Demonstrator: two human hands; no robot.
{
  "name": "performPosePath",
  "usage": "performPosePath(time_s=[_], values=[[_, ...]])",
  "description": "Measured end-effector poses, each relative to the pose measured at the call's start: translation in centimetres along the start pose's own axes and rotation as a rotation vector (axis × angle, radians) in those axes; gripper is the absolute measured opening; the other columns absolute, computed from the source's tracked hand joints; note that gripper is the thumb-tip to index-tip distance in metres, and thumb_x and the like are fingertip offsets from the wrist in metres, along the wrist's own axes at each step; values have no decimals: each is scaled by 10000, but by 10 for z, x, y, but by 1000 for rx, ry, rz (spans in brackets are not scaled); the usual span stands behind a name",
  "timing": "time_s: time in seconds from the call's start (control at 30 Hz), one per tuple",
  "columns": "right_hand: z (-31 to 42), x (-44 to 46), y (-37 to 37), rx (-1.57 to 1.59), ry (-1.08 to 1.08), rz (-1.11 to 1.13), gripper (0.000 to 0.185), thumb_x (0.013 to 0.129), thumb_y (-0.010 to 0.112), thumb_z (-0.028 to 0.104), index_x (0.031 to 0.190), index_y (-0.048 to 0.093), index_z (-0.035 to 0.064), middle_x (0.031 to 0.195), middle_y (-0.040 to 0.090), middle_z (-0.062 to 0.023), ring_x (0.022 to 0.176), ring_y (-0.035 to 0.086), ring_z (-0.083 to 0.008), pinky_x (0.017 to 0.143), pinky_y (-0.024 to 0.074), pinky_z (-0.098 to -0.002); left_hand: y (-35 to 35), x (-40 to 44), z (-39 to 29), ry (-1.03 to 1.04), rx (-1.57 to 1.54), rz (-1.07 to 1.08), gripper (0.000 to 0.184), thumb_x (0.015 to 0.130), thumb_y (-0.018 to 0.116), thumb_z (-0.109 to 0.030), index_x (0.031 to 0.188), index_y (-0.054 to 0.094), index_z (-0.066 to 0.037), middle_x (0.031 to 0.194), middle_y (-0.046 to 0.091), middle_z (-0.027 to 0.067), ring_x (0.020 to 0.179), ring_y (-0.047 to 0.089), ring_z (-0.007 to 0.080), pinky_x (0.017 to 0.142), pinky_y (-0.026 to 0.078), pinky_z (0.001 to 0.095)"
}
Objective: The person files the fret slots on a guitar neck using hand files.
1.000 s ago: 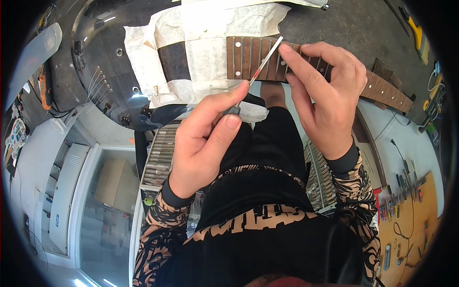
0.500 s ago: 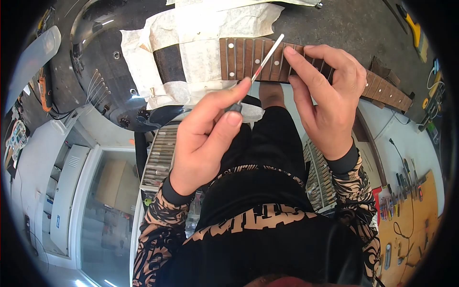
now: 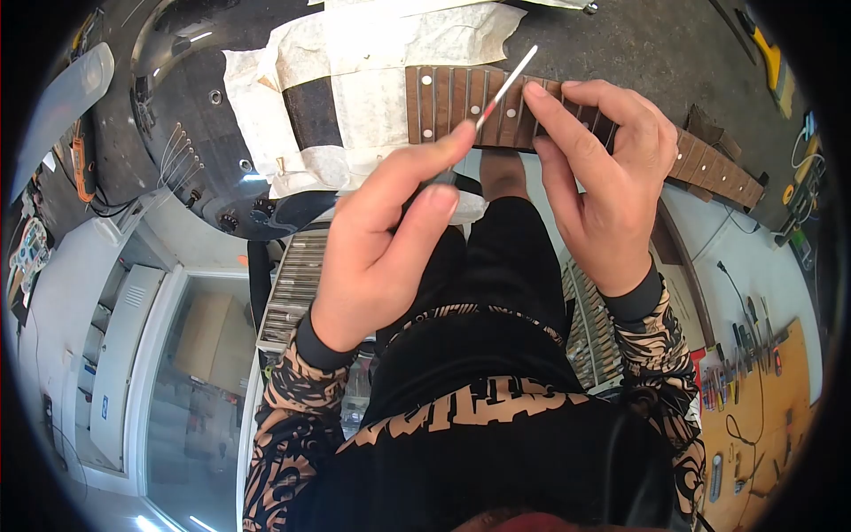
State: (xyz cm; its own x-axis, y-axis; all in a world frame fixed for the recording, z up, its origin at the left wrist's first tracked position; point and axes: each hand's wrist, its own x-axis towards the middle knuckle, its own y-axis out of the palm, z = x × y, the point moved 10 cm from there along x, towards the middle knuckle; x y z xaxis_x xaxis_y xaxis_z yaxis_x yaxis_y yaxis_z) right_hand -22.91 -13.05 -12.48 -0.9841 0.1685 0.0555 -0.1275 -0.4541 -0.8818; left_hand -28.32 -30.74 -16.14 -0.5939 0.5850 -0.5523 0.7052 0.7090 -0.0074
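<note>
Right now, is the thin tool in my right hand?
No, the thin tool is in your left hand, while your right hand has its fingers at the guitar neck.

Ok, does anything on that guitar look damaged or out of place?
The masking paper looks rough: wrinkled, with ragged edges on the guitar body. Beside it, thin wires fan out, none reaching the fretboard. Both may be deliberate. I see no clear damage on the fretboard, though the right hand covers part of it.
</note>
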Motion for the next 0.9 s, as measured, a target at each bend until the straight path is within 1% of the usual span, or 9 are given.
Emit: performPosePath(time_s=[0.03, 0.17, 0.3, 0.37, 0.5, 0.57, 0.67, 0.8, 0.9], values=[[0, 1, 0, -2, 0, 3, 522, 821, 811, 12, 1310, 785, 193, 1264, 663, -37, 1189, 562, -269, 1046, 409, -416, -1, -4, 6, -51, -47, 0, 438, 1036, 614, -15, 1474, 621, -14, 1215, 757, 160, 1004, 761, 251, 900, 568, 288], [1, 1, 1, 3, 5, 8, 519, 823, 810, 15, 1311, 785, 192, 1262, 665, -37, 1188, 562, -268, 1053, 403, -415, 3, -9, -8, 174, 189, -9, 454, 1041, 616, -19, 1494, 601, -11, 1223, 757, 154, 1032, 759, 228, 909, 560, 282], [0, 0, 0, 5, 1, 1, 511, 823, 813, 26, 1308, 784, 185, 1266, 665, -34, 1195, 560, -269, 1064, 395, -420, 22, 12, -40, 324, 742, 53, 405, 1048, 581, 21, 1450, 623, 46, 985, 769, 37, 793, 672, 130, 673, 537, 323], [0, -2, -2, -1, 3, -2, 513, 819, 818, 31, 1307, 781, 183, 1274, 662, -31, 1205, 561, -271, 1067, 392, -423, 25, 18, -41, 231, 813, 129, 453, 1036, 612, -4, 1489, 609, -18, 1125, 759, 121, 940, 733, 182, 793, 555, 296], [-2, -1, -5, -24, 23, 29, 520, 812, 826, 42, 1310, 776, 183, 1291, 658, -26, 1231, 561, -275, 1070, 390, -425, 11, 10, -20, 237, 196, 30, 469, 1035, 626, -19, 1503, 602, -41, 1196, 753, 160, 1002, 759, 208, 857, 559, 277], [-3, -2, -4, -15, 21, 31, 520, 812, 827, 43, 1310, 776, 183, 1293, 658, -26, 1239, 561, -276, 1072, 389, -425, 10, -4, 5, -25, -54, 42, 471, 1035, 628, -18, 1505, 598, -35, 1204, 753, 161, 996, 753, 202, 858, 556, 273], [-3, -2, -4, -1, 25, 31, 523, 808, 831, 43, 1309, 776, 184, 1296, 658, -28, 1243, 560, -276, 1074, 389, -427, 11, -19, 14, -139, -142, 41, 477, 1031, 639, -24, 1506, 599, -40, 1201, 752, 164, 970, 754, 216, 849, 558, 274], [-4, -4, -4, 17, 27, 20, 529, 799, 838, 38, 1304, 779, 185, 1304, 660, -30, 1252, 560, -279, 1078, 390, -427, 20, 4, -23, 237, 291, 19, 475, 1025, 635, -17, 1497, 613, -65, 1181, 748, 169, 916, 757, 265, 821, 564, 282], [-5, -5, -5, 12, 27, 9, 525, 797, 841, 34, 1296, 781, 185, 1314, 662, -29, 1264, 559, -283, 1081, 391, -424, 33, 22, -41, 221, 839, 145, 484, 1017, 630, -8, 1493, 623, -89, 1154, 743, 170, 863, 746, 307, 785, 568, 289]])
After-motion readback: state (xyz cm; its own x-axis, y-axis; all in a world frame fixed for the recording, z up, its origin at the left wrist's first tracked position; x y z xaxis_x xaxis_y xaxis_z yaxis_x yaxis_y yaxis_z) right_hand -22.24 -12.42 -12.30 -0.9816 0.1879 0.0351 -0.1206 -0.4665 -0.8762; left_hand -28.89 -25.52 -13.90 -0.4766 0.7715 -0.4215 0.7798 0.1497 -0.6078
